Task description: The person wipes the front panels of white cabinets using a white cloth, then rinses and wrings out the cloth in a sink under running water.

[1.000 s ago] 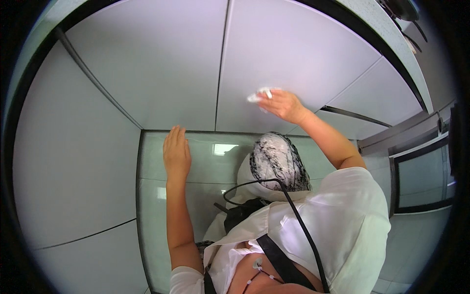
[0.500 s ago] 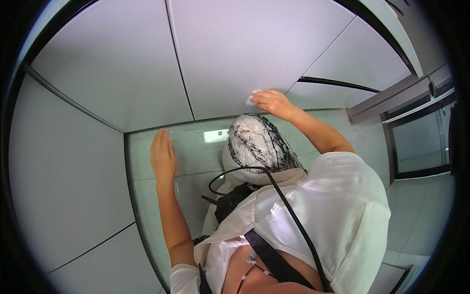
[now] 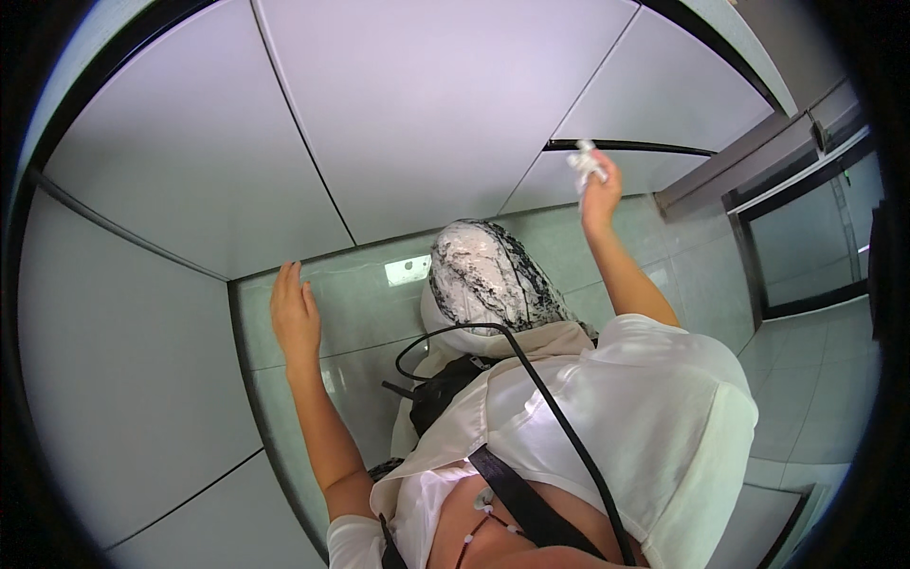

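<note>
Probably at a wiping step: pinching a crumpled white cloth (image 3: 588,165) in the right hand (image 3: 602,197), by the left end of a long black recessed strip (image 3: 654,147) in smooth pale-grey cabinet fronts (image 3: 417,104); cannot tell whether touching. Next, likely to need flat pressure along panel seams. Holding nothing in the left hand (image 3: 296,318), with fingers straight and together. Open rightward; tight near the black-and-white patterned knee (image 3: 488,275).
</note>
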The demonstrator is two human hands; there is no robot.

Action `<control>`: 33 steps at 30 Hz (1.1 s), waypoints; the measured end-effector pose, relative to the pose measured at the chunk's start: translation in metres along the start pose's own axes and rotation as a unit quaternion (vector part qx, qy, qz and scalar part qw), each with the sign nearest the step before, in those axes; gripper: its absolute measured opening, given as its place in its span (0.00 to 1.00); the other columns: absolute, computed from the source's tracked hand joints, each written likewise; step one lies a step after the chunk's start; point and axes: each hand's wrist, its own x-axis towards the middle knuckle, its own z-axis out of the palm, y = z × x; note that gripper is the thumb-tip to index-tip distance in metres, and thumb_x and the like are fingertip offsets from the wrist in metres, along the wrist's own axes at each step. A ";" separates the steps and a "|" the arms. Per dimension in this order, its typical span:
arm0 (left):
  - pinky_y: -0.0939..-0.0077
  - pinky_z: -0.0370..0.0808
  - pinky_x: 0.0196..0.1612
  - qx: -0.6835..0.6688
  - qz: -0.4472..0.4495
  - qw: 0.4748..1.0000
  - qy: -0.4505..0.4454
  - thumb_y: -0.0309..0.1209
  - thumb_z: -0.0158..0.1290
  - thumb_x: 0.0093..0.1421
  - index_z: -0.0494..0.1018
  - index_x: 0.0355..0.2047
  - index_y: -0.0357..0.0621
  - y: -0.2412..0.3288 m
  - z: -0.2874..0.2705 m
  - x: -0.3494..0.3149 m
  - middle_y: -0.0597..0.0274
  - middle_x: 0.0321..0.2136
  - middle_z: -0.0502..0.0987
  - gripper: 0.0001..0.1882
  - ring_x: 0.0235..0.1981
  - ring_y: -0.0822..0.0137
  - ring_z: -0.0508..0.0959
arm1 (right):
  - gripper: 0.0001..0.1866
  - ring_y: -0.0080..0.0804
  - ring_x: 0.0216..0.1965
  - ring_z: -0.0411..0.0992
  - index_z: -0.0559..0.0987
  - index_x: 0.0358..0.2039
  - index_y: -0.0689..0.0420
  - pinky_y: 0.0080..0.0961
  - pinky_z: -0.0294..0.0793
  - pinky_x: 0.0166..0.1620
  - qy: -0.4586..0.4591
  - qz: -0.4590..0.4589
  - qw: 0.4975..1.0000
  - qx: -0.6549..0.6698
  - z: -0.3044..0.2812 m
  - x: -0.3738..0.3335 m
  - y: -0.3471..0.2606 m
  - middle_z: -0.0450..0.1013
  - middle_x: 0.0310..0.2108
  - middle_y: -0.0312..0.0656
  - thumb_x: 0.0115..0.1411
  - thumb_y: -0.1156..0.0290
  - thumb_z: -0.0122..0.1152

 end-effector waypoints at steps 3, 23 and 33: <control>0.65 0.62 0.53 -0.013 0.007 1.000 -0.008 0.29 0.43 0.58 0.67 0.47 0.41 -0.006 0.006 0.003 0.54 0.50 0.67 0.16 0.51 0.55 0.66 | 0.14 0.33 0.41 0.67 0.72 0.38 0.60 0.25 0.67 0.45 0.173 0.044 0.982 0.059 0.011 0.037 -0.001 0.68 0.39 0.43 0.49 0.83 0.51; 0.65 0.63 0.52 -0.009 0.008 1.000 -0.016 0.30 0.44 0.58 0.67 0.47 0.41 0.001 0.010 0.014 0.54 0.50 0.67 0.16 0.51 0.56 0.66 | 0.16 0.34 0.34 0.73 0.68 0.41 0.58 0.27 0.76 0.35 0.054 0.296 0.943 0.145 0.049 -0.017 0.002 0.70 0.37 0.46 0.51 0.84 0.51; 0.65 0.63 0.52 -0.007 0.018 1.000 0.002 0.29 0.45 0.57 0.67 0.46 0.40 0.000 0.007 0.010 0.53 0.49 0.67 0.15 0.51 0.55 0.66 | 0.13 0.26 0.25 0.70 0.73 0.32 0.61 0.20 0.71 0.29 0.134 0.188 0.967 0.110 0.088 -0.007 0.013 0.72 0.26 0.39 0.44 0.88 0.55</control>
